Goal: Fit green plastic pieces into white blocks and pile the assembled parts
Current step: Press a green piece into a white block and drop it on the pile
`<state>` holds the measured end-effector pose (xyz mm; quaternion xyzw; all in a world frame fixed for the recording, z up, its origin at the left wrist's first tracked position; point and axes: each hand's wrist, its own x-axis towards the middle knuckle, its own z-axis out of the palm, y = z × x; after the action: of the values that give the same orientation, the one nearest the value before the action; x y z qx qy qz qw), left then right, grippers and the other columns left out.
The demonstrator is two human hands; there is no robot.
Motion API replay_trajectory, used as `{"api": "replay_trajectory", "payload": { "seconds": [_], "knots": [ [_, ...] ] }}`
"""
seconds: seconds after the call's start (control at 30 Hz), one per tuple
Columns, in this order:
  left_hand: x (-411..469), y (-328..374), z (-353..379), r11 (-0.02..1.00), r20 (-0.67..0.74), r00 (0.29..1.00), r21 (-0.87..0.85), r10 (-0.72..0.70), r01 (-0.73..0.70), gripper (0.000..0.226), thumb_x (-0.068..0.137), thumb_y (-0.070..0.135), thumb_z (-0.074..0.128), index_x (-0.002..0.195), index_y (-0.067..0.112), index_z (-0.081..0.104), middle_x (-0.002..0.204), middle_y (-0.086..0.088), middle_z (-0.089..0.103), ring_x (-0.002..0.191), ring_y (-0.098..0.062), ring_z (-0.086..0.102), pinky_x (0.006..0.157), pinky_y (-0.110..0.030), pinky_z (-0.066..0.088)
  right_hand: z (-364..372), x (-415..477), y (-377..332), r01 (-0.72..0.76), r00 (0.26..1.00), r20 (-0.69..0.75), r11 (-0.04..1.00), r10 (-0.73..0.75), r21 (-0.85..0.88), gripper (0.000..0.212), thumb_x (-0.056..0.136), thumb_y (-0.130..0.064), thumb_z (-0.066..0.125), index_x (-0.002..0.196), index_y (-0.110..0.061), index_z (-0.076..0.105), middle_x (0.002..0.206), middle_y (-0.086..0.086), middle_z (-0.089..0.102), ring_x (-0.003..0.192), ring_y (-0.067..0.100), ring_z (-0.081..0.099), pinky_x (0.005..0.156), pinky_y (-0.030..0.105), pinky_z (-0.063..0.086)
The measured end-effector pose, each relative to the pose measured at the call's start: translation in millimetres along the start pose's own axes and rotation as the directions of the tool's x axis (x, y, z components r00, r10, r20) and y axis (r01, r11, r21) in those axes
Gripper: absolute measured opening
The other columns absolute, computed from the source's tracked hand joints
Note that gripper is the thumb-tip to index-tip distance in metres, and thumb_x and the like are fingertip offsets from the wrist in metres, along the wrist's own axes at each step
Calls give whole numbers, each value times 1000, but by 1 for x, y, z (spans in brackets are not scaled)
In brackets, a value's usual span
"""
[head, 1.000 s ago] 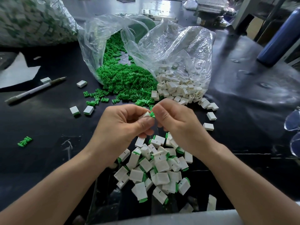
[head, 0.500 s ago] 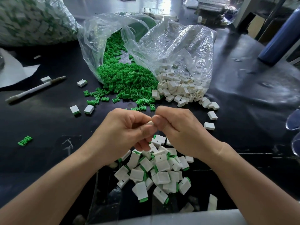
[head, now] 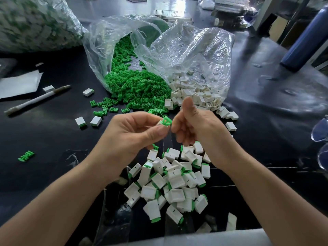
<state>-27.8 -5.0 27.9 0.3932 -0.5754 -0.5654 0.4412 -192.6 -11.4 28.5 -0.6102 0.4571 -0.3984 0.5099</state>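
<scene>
My left hand (head: pixel 134 137) pinches a white block with a green piece (head: pixel 166 121) sticking out of its top, held above the table. My right hand (head: pixel 197 125) is just right of it, fingers curled and thumb raised; I see nothing in it. Below the hands lies a pile of assembled parts (head: pixel 174 183), white blocks with green ends. Behind, a clear bag spills loose green pieces (head: pixel 134 86), and a second clear bag (head: pixel 198 50) spills empty white blocks (head: pixel 197 94). Another green piece (head: pixel 155 146) shows under my left fingers.
A pen (head: pixel 37 99) and white paper (head: pixel 17 84) lie at the left. Two assembled parts (head: pixel 88 121) and a stray green piece (head: pixel 26 155) lie on the black table. A big filled bag (head: pixel 35 23) is far left, a blue cylinder (head: pixel 305 38) far right.
My hands were pressed together on the block. Now the right thumb has lifted and the right hand has drawn slightly away, leaving the green-topped block in my left fingers.
</scene>
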Motion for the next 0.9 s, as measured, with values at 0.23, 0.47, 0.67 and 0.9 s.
{"api": "replay_trajectory", "payload": {
  "seconds": [0.23,0.47,0.67,0.9],
  "knots": [
    [-3,1,7,991,84,996,-135,35,-23,24,65,12,63,85,4,71,63,-8,65,49,-13,57,50,-22,51,11,-2,0,-340,889,417,882,188,327,59,75,-62,37,87,-9,61,67,-1,60,60,9,53,55,17,43],
    [-3,0,6,989,73,996,-144,45,-34,28,69,3,60,96,-6,64,57,-17,60,50,-26,59,52,-32,54,15,-2,-4,-397,857,490,814,162,424,45,84,-54,34,73,-29,69,62,-7,44,54,3,40,52,15,35],
    [-4,-1,6,986,79,993,-151,90,-77,19,67,-1,60,84,-6,67,59,-13,63,53,-21,61,52,-26,52,21,-7,-5,-314,901,406,877,153,365,45,90,-50,35,66,-35,69,58,-9,34,51,3,31,49,16,27],
    [-3,-2,6,987,73,993,-134,96,-85,21,64,4,63,83,-1,70,63,-8,67,54,-15,62,53,-22,52,24,-11,-6,-301,919,353,890,175,343,40,76,-49,38,56,-28,66,54,-9,29,48,5,25,47,18,23]
  ]
}}
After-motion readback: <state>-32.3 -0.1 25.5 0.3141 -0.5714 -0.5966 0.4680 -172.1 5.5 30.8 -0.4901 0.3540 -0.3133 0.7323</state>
